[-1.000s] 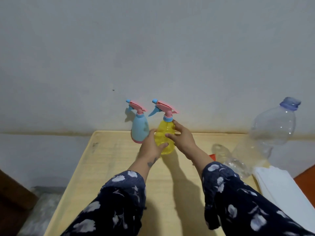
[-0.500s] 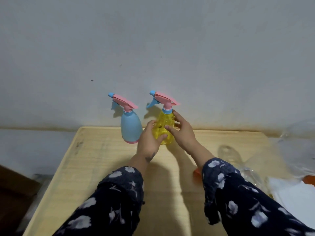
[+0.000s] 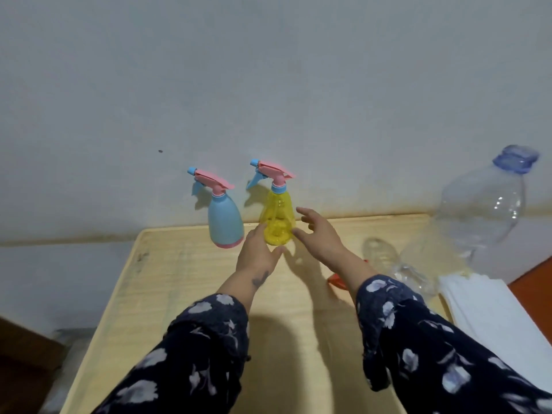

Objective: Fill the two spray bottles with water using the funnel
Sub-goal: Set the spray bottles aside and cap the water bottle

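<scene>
Fingers of both hands are spread and grasp nothing. I see the upright yellow bottle (image 3: 277, 218) standing between my left hand (image 3: 259, 253) and right hand (image 3: 321, 234), both almost touching it.

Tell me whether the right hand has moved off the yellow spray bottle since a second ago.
Yes. The right hand has let go, its fingers now spread just right of the yellow spray bottle.
</scene>
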`<state>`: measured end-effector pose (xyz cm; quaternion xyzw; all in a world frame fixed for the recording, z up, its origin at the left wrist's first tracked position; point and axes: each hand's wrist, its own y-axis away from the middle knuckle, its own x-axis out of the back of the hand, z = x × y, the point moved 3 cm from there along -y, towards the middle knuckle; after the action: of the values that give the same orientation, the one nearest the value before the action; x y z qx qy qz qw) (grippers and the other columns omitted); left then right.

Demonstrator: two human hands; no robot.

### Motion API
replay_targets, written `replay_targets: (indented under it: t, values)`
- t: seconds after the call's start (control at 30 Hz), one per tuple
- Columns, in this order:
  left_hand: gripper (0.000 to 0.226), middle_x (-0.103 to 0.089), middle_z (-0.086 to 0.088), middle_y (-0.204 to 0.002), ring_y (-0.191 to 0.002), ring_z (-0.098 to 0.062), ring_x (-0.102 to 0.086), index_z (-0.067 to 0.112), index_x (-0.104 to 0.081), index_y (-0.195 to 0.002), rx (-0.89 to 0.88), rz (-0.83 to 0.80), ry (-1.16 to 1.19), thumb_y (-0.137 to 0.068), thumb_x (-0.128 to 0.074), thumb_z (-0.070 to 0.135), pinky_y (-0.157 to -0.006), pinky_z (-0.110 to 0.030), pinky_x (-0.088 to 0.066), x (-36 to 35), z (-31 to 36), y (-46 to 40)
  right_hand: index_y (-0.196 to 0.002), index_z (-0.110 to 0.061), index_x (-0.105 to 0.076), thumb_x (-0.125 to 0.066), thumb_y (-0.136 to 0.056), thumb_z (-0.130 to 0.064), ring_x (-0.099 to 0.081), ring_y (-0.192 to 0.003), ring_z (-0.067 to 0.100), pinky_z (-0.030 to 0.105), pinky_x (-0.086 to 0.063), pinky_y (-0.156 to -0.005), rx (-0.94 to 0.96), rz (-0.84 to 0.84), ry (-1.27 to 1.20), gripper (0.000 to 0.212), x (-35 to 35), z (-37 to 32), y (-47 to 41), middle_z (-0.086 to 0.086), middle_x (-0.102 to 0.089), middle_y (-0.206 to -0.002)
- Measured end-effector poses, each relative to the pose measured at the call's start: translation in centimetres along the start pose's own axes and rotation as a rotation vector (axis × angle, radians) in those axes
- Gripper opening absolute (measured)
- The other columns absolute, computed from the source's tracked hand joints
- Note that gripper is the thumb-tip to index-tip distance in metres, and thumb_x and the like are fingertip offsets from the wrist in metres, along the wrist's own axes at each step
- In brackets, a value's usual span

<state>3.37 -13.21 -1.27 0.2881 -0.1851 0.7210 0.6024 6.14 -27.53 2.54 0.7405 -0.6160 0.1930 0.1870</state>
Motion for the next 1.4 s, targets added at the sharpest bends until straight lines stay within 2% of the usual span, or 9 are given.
replay_targets:
  t: [0.13, 0.23, 0.33, 0.5, 0.7, 0.83, 0.97, 1.23, 1.4]
  values:
    - [0.044, -0.051, -0.001, -0.139, -0.124, -0.022, -0.051, 0.021, -0.05, -0.134, -0.089, -0.054, -0.099, -0.092, -0.061, 0.028, -0.095, -0.03, -0.041, -0.1, 2.4, 2.5, -0.132, -0.018, -0.053, -0.057, -0.091, -0.012, -0.054, -0.116, 0.018, 0.027, -0.04, -0.096, -0.04, -0.003, 0.048, 0.041, 1.6, 0.3, 4.9, 0.006, -0.059, -0.127]
    - [0.038, -0.052, 0.001, -0.139, -0.125, -0.019, -0.05, 0.021, -0.053, -0.131, -0.199, -0.096, -0.094, -0.093, -0.058, 0.025, -0.096, -0.028, -0.039, -0.9, 5.1, 4.6, -0.129, -0.022, -0.056, -0.055, -0.091, -0.014, -0.057, -0.11, 0.018, 0.035, -0.046, -0.097, -0.11, 0.034, 0.073, 0.04, 3.3, 1.6, 9.2, 0.004, -0.061, -0.123]
    - [0.039, -0.053, -0.001, -0.138, -0.125, -0.02, -0.049, 0.021, -0.054, -0.131, -0.314, -0.139, -0.069, -0.092, -0.059, 0.026, -0.099, -0.03, -0.04, -2.1, 8.3, 6.8, -0.13, -0.018, -0.055, -0.054, -0.09, -0.014, -0.058, -0.104, 0.015, 0.026, -0.046, -0.085, -0.173, 0.08, 0.132, 0.04, 5.7, 3.2, 13.8, 0.001, -0.062, -0.117]
    - [0.051, -0.05, -0.002, -0.14, -0.127, -0.021, -0.048, 0.018, -0.046, -0.137, -0.443, -0.191, 0.034, -0.091, -0.063, 0.031, -0.104, -0.033, -0.04, -4.5, 14.7, 9.9, -0.132, -0.02, -0.054, -0.052, -0.092, -0.018, -0.056, -0.113, 0.021, 0.029, -0.042, -0.093, -0.346, 0.168, 0.29, 0.04, 9.6, 7.8, 20.9, 0.005, -0.059, -0.127]
    - [0.088, -0.032, -0.005, -0.152, -0.137, -0.022, -0.036, 0.017, -0.023, -0.149, -0.445, -0.218, 0.219, -0.082, -0.072, 0.043, -0.105, -0.031, -0.033, -6.9, 20.6, 11.8, -0.13, -0.022, -0.055, -0.051, -0.093, -0.018, -0.057, -0.113, 0.028, 0.037, -0.047, -0.095, -0.474, 0.172, 0.478, 0.038, 11.8, 12.9, 25.7, 0.009, -0.055, -0.132]
    - [0.097, -0.025, -0.005, -0.155, -0.14, -0.024, -0.032, 0.018, -0.015, -0.151, -0.444, -0.154, 0.27, -0.079, -0.074, 0.046, -0.106, -0.034, -0.032, -8.1, 23.3, 11.6, -0.13, -0.021, -0.057, -0.058, -0.09, -0.026, -0.052, -0.112, 0.031, 0.036, -0.043, -0.097, -0.443, 0.084, 0.574, 0.04, 11.0, 15.1, 26.6, 0.009, -0.05, -0.125]
    - [0.097, -0.028, -0.006, -0.154, -0.138, -0.023, -0.035, 0.019, -0.013, -0.152, -0.461, -0.12, 0.265, -0.08, -0.074, 0.041, -0.102, -0.028, -0.031, -9.7, 24.3, 11.3, -0.109, -0.01, -0.068, -0.053, -0.089, -0.012, -0.052, -0.104, 0.033, 0.033, -0.044, -0.085, -0.372, 0.091, 0.557, 0.025, 10.6, 16.4, 26.6, 0.01, -0.052, -0.112]
    - [0.09, -0.034, -0.001, -0.153, -0.136, -0.02, -0.039, 0.025, -0.01, -0.154, -0.494, -0.001, 0.199, -0.086, -0.068, 0.04, -0.094, -0.028, -0.036, -11.4, 23.9, 11.6, -0.122, -0.015, -0.064, -0.056, -0.092, -0.019, -0.058, -0.101, 0.028, 0.022, -0.036, -0.077, -0.271, 0.153, 0.513, 0.031, 14.4, 14.9, 24.0, 0.009, -0.056, -0.111]
    - [0.088, -0.04, -0.003, -0.15, -0.13, -0.026, -0.047, 0.029, -0.008, -0.154, -0.475, 0.031, 0.162, -0.088, -0.065, 0.041, -0.095, -0.036, -0.041, -11.6, 24.0, 11.9, -0.12, -0.018, -0.065, -0.056, -0.089, -0.017, -0.059, -0.1, 0.028, 0.027, -0.04, -0.081, -0.128, 0.278, 0.535, 0.032, 20.4, 9.8, 20.2, 0.012, -0.057, -0.113]
